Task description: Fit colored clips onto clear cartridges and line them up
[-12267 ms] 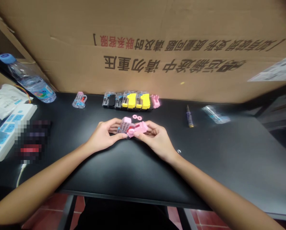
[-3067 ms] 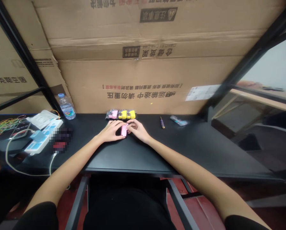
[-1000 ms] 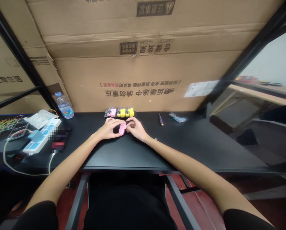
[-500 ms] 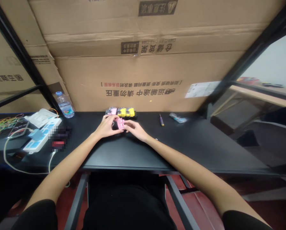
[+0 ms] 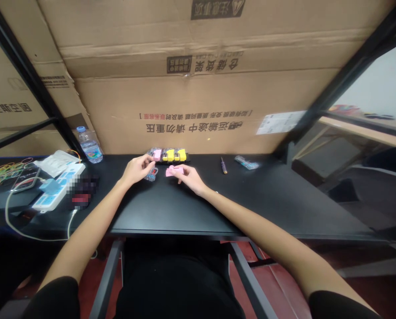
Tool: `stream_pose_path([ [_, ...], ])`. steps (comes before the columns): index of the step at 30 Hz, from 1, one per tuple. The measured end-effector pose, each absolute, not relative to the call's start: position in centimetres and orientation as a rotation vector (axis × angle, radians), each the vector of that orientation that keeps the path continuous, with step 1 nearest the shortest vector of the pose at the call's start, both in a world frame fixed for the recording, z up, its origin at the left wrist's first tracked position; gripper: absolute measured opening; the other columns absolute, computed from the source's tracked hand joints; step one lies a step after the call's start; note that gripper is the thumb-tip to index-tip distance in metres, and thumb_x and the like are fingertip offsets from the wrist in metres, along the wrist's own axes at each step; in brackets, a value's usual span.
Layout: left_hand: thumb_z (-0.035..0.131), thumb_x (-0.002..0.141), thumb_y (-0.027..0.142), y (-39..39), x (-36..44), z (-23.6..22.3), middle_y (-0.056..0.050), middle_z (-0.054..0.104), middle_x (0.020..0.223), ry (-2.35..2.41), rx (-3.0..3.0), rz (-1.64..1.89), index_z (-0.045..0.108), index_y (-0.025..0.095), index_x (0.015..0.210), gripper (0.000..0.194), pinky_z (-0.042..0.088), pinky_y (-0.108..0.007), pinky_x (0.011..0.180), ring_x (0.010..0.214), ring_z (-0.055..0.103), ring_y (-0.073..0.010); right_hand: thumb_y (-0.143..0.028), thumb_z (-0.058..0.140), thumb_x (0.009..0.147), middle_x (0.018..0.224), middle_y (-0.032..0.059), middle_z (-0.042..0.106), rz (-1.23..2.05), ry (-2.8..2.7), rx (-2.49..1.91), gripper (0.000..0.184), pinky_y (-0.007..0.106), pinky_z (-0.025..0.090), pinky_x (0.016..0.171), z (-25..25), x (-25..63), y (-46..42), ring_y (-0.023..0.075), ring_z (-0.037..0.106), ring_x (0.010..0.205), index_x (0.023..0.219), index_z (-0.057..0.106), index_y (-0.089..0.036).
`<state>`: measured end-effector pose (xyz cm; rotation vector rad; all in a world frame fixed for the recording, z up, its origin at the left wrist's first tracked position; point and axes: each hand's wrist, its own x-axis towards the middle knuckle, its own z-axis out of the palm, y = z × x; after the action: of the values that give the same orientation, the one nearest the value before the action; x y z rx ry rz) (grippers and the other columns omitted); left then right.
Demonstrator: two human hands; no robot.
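My left hand (image 5: 136,168) is curled around a small clear piece with red inside (image 5: 150,174), held just above the black table (image 5: 191,208). My right hand (image 5: 188,176) pinches a small pink plastic piece (image 5: 173,170) next to it. Right behind both hands, a row of small pink, yellow and black devices (image 5: 169,155) stands against the cardboard wall.
A small screwdriver (image 5: 223,165) and a clear plastic packet (image 5: 247,162) lie at the back right. A water bottle (image 5: 89,145), a white pouch (image 5: 59,162), a white power strip (image 5: 56,187) with a cable, and coloured rubber bands (image 5: 3,172) sit to the left. Cardboard boxes (image 5: 198,102) wall the back.
Both hands held one pink device together; now they are apart, my left hand with the clear red part moved left and my right hand keeping the pink part.
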<state>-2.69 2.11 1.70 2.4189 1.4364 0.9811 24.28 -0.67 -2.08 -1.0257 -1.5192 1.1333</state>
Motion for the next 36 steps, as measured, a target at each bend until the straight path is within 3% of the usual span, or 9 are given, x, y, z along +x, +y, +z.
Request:
stream_pose_path([
  [3,0.063,0.1,0.053,2.7,-4.3,1.7,0.001,0.067,0.069,1.537,2.391,0.926,0.072,0.022,0.091,0.033,0.04,-0.03,0.063,0.064,0.061,-0.0173,-0.054,0.09,0.078,0.12,0.0114,0.082,1.208,-1.494,-0.981,0.045,0.03,0.055,0.061,-2.1,24.1,-0.8,0.0225,0.074,0.087,0.106,0.081,-0.02],
  [5,0.067,0.095,0.063,3.0,-4.7,1.5,-0.001,0.07,0.075,1.602,2.357,0.835,0.073,0.022,0.095,0.041,0.038,-0.03,0.062,0.068,0.063,-0.0193,-0.053,0.091,0.077,0.123,0.0118,0.081,1.22,-1.507,-0.967,0.043,0.03,0.055,0.063,-2.0,24.0,-0.9,0.0252,0.075,0.096,0.102,0.081,-0.02],
  [9,0.077,0.079,0.076,3.1,-4.2,0.9,-0.005,0.076,0.094,1.63,2.246,0.606,0.073,0.022,0.122,0.069,0.039,-0.03,0.065,0.083,0.068,-0.0244,-0.058,0.085,0.083,0.106,0.0088,0.083,1.162,-1.571,-0.992,0.04,0.032,0.053,0.063,-1.7,24.2,-1.0,0.02,0.069,0.077,0.099,0.082,-0.021],
  [11,0.081,0.074,0.076,3.1,-3.7,0.6,-0.005,0.075,0.092,1.551,2.208,0.568,0.075,0.021,0.124,0.074,0.04,-0.031,0.066,0.082,0.068,-0.0244,-0.06,0.079,0.088,0.096,0.0064,0.081,1.124,-1.588,-1.011,0.04,0.032,0.051,0.063,-1.6,24.2,-0.9,0.0162,0.062,0.066,0.094,0.081,-0.021],
  [18,0.079,0.08,0.071,2.7,-2.7,0.5,-0.001,0.068,0.068,1.334,2.142,0.586,0.079,0.019,0.086,0.053,0.039,-0.029,0.061,0.065,0.061,-0.018,-0.064,0.078,0.088,0.075,0.0009,0.073,1.105,-1.591,-1.024,0.044,0.032,0.051,0.066,-1.3,24.2,-1.1,0.0151,0.058,0.061,0.084,0.075,-0.02],
  [24,0.077,0.089,0.062,2.6,-2.3,0.1,-0.004,0.074,0.073,1.13,1.972,0.67,0.072,0.017,0.094,0.046,0.051,-0.028,0.055,0.057,0.066,-0.0161,-0.063,0.084,0.082,0.064,-0.0001,0.067,1.203,-1.442,-0.995,0.045,0.031,0.055,0.063,-1.9,24.1,-0.6,0.0161,0.062,0.059,0.084,0.075,-0.019],
  [29,0.076,0.094,0.054,3.0,-2.0,-0.4,-0.016,0.079,0.117,0.951,1.857,0.797,0.064,0.017,0.118,0.045,0.067,-0.042,0.083,0.093,0.081,-0.0242,-0.065,0.079,0.084,0.086,0.0066,0.077,1.25,-1.308,-0.966,0.051,0.032,0.059,0.06,-2.6,24.4,0.4,0.0144,0.063,0.059,0.104,0.076,-0.018],
  [33,0.086,0.086,0.043,3.1,-1.9,-0.9,-0.015,0.08,0.12,0.879,1.874,0.834,0.067,0.018,0.117,0.044,0.058,-0.055,0.107,0.112,0.079,-0.0289,-0.065,0.078,0.085,0.093,0.0092,0.079,1.265,-1.256,-0.953,0.052,0.031,0.059,0.06,-2.9,24.6,0.8,0.0127,0.061,0.058,0.105,0.076,-0.017],
  [36,0.086,0.086,0.041,3.1,-1.8,-1.2,-0.014,0.08,0.126,0.888,1.98,0.8,0.069,0.019,0.121,0.045,0.053,-0.056,0.114,0.119,0.077,-0.0305,-0.063,0.081,0.083,0.086,0.0071,0.077,1.27,-1.248,-0.951,0.052,0.031,0.059,0.059,-2.9,24.6,0.8,0.0124,0.061,0.057,0.105,0.076,-0.016],
])
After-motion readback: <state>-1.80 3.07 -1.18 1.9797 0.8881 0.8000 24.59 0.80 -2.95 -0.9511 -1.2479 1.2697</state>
